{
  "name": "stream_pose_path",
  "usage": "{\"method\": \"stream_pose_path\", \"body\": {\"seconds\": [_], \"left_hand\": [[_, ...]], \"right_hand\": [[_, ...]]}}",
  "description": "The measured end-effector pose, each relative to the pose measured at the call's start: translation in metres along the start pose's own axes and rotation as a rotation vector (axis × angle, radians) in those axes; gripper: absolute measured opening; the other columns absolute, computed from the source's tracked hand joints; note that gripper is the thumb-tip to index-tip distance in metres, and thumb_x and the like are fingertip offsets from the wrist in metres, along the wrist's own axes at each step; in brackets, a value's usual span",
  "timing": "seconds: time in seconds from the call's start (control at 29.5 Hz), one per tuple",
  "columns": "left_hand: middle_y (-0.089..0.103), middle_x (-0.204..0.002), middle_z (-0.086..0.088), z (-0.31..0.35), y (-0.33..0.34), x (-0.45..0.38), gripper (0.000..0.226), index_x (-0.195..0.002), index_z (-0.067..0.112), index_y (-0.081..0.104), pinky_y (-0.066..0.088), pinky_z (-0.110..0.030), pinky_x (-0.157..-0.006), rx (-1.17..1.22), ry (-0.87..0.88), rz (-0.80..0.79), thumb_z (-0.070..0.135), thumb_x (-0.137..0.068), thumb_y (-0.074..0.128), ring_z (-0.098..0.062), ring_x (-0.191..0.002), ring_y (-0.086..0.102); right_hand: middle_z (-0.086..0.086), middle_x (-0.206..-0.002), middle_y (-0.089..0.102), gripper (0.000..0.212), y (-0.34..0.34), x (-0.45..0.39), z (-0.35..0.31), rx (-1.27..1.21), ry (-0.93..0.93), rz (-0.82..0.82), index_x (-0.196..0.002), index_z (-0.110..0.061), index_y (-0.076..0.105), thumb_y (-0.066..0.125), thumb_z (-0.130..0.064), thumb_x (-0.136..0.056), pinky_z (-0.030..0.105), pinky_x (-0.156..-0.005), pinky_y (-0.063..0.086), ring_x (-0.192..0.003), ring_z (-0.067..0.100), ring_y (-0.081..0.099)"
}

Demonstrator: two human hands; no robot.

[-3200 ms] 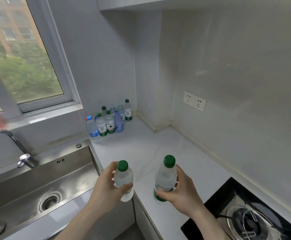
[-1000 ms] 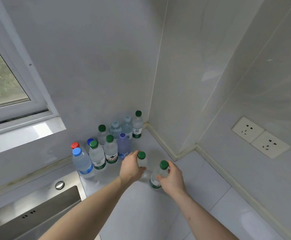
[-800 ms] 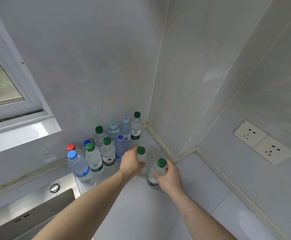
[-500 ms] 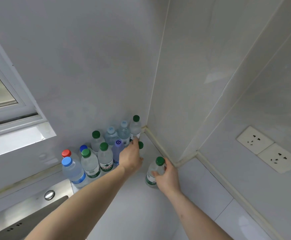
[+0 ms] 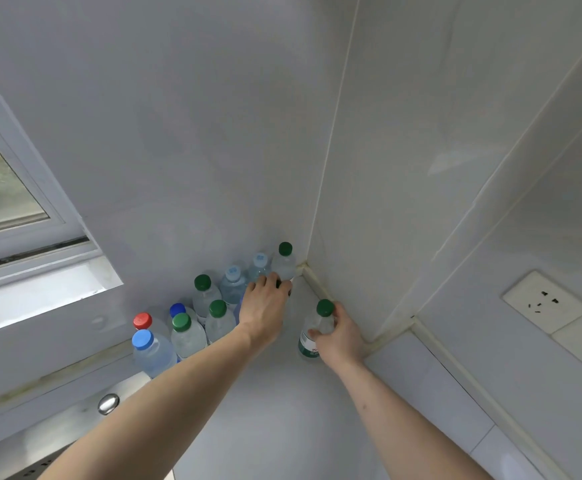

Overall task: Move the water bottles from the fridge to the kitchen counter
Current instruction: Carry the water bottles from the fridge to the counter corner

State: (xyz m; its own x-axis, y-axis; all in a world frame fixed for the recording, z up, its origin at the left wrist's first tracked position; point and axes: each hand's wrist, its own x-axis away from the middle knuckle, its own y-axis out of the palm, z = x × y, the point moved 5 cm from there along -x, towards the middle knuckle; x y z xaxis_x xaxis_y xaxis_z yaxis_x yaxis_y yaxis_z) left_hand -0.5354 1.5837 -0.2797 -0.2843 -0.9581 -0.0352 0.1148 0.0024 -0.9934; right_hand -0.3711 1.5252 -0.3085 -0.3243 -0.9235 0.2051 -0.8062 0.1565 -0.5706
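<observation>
Several water bottles stand clustered in the far corner of the white counter [image 5: 275, 410], with green, blue and red caps. My left hand [image 5: 265, 310] is wrapped around a green-capped bottle at the group's right side; the hand hides nearly all of it. My right hand [image 5: 339, 336] grips another green-capped bottle [image 5: 317, 327] that stands upright on the counter close to the right wall. A further green-capped bottle [image 5: 284, 263] stands in the very corner behind my left hand.
Walls close the corner behind and to the right. A window sill [image 5: 40, 292] runs at the left and the steel sink rim [image 5: 75, 420] lies at lower left. A double wall socket [image 5: 559, 317] is at the right.
I came from the sink side carrying both bottles to the corner. Over the last second both hands pushed them farther back toward the group, and the bottles now stand on the counter.
</observation>
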Motion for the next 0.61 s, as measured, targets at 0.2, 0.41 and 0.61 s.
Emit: {"method": "stream_pose_path", "body": {"seconds": [0.2,0.41,0.61], "left_hand": [[0.058,-0.132,-0.005,-0.009,-0.008,-0.012,0.048,-0.142,0.023,0.053,0.045,-0.036,-0.094,0.134,-0.03,0.027,0.011,-0.096,0.06,-0.028,-0.115,0.058],[0.069,-0.117,-0.006,-0.02,-0.02,-0.021,0.026,-0.125,0.017,0.063,0.05,-0.039,-0.078,0.256,-0.109,0.03,0.023,-0.1,0.063,-0.031,-0.102,0.066],[0.071,-0.118,-0.001,-0.024,-0.021,-0.024,0.03,-0.129,0.025,0.065,0.052,-0.038,-0.077,0.187,-0.103,0.033,0.036,-0.105,0.052,-0.029,-0.105,0.067]], "right_hand": [[-0.008,-0.111,0.068,0.047,0.009,-0.019,-0.009,-0.049,-0.02,-0.014,-0.119,-0.025,0.063,0.085,-0.012,-0.079,0.033,-0.094,0.053,-0.11,0.021,0.065],[-0.002,-0.121,0.072,0.058,0.02,-0.043,-0.021,-0.139,0.019,-0.035,-0.128,-0.023,0.064,0.087,-0.007,-0.077,0.035,-0.098,0.053,-0.115,0.025,0.067],[0.004,-0.131,0.07,0.067,0.033,-0.063,-0.033,-0.325,0.088,-0.075,-0.136,-0.016,0.063,0.084,0.006,-0.076,0.039,-0.103,0.053,-0.12,0.025,0.066]]}}
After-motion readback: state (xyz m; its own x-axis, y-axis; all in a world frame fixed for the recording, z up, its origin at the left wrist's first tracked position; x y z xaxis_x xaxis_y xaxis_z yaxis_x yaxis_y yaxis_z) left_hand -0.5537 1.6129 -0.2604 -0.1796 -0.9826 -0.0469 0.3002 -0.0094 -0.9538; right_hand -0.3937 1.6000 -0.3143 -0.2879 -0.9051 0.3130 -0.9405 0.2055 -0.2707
